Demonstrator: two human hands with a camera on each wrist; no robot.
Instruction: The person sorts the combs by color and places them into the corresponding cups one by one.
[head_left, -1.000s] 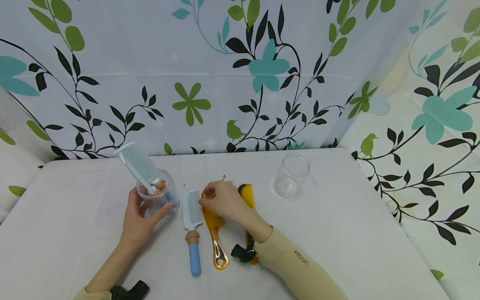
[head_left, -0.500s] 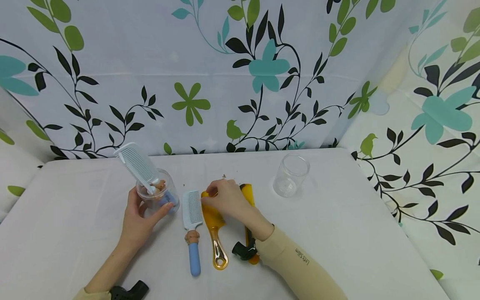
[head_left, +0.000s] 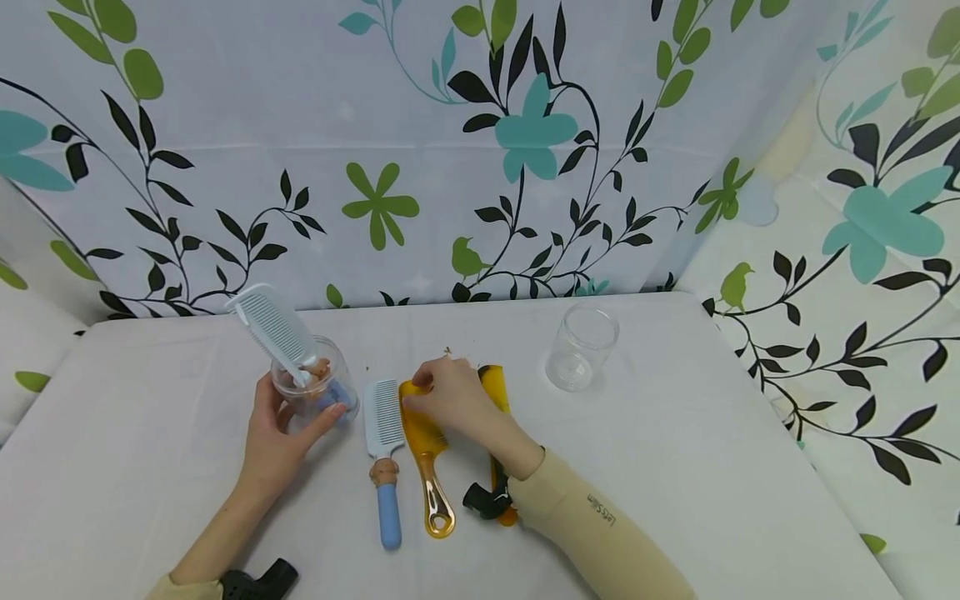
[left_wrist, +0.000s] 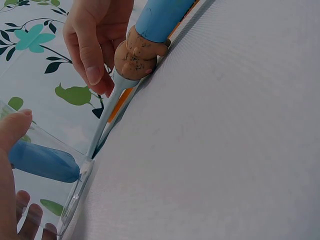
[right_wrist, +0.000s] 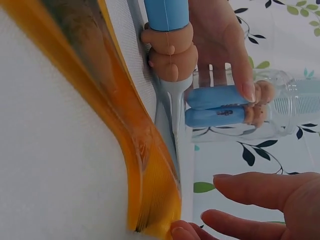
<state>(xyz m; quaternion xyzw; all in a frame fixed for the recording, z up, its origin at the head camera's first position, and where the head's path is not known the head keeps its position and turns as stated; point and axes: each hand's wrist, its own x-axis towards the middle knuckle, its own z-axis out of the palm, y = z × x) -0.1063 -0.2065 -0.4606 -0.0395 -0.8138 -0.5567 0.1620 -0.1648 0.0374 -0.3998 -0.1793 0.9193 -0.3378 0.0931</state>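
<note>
My left hand (head_left: 281,442) grips a clear jar (head_left: 344,362) around its side. Two combs with blue handles (right_wrist: 220,102) stand in it handle-down, their pale blue toothed heads (head_left: 277,327) leaning out over the rim. My right hand (head_left: 456,402) is at the head of an amber comb (head_left: 426,433) lying on the table. In the right wrist view its thumb and forefinger are spread apart, and one fingertip (right_wrist: 182,231) is right at the comb's end. Between the jar and that comb lies another pale blue comb (head_left: 386,421) with a brown figure on its blue handle.
A second amber comb (head_left: 492,385) lies partly hidden under my right wrist. Another clear jar (head_left: 581,350) stands at the back right of the white table (head_left: 675,467). A leaf-patterned cloth (head_left: 420,100) hangs behind the table, with another at the right.
My right fingertips have shifted slightly right over the amber comb's head, so more of its left edge shows. My left hand and the jar stay in place.
</note>
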